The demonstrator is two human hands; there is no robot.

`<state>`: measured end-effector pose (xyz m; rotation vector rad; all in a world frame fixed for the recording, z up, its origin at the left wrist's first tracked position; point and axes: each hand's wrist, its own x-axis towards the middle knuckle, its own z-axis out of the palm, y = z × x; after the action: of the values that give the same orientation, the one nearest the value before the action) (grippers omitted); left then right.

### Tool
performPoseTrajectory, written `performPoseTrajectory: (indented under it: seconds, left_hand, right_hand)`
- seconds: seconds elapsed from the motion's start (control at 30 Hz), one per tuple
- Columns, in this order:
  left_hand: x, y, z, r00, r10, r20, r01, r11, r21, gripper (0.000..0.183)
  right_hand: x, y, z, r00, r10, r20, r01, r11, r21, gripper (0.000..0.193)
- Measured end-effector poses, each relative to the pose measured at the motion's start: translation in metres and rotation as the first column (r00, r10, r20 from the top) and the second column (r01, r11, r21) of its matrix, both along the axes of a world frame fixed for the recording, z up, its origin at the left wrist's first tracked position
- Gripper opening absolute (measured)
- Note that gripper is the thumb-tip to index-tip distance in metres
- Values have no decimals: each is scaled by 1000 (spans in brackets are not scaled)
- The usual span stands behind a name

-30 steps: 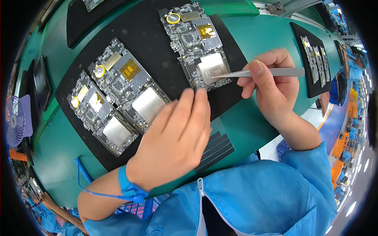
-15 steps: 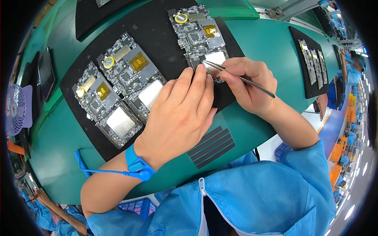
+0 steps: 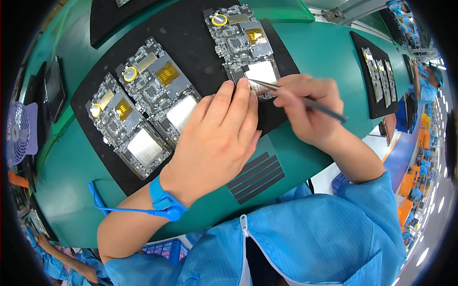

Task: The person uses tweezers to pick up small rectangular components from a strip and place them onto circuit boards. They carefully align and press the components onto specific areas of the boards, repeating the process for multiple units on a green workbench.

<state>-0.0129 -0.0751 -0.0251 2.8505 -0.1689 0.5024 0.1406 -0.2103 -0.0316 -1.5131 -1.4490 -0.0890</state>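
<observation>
A dark circuit board point(image 3: 234, 42) with a yellow-ringed coin cell point(image 3: 219, 20) lies on a black foam mat point(image 3: 193, 57). My left hand point(image 3: 214, 131) lies flat with its fingers stretched out, fingertips at the board's near left edge beside its silver plate point(image 3: 265, 74). Between thumb and fingers, my right hand point(image 3: 312, 105) grips metal tweezers point(image 3: 329, 110), whose tips point left over that plate, close to my left fingertips. Whether the tips touch the plate I cannot tell. A small dark patch point(image 3: 245, 68) shows at the plate's upper left corner.
Two similar boards, a middle one point(image 3: 152, 81) and a left one point(image 3: 114, 121), share the mat. Black strips on a sheet point(image 3: 257, 178) lie on the green table point(image 3: 71, 181) near me. A blue wrist strap point(image 3: 164, 200) trails a coiled cord. More boards point(image 3: 379, 78) stand at right.
My right hand has shifted slightly right and down, drawing the tweezer tips away from the dark patch toward the near side. My left hand has stayed almost still.
</observation>
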Motion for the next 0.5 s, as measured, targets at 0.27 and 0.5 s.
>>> performPoseTrajectory:
  seconds: [0.27, 0.5]
  left_hand:
    - [-60, -21, 2, 951, -289, -109, 289, 957, -15, 27]
    - [-51, -22, 1, 929, -349, -123, 361, 928, 92, 31]
  right_hand:
    - [-28, -51, 24, 544, -186, -818, -96, 955, -281, 17]
    - [-42, -68, 10, 588, -246, -770, -69, 934, -351, 15]
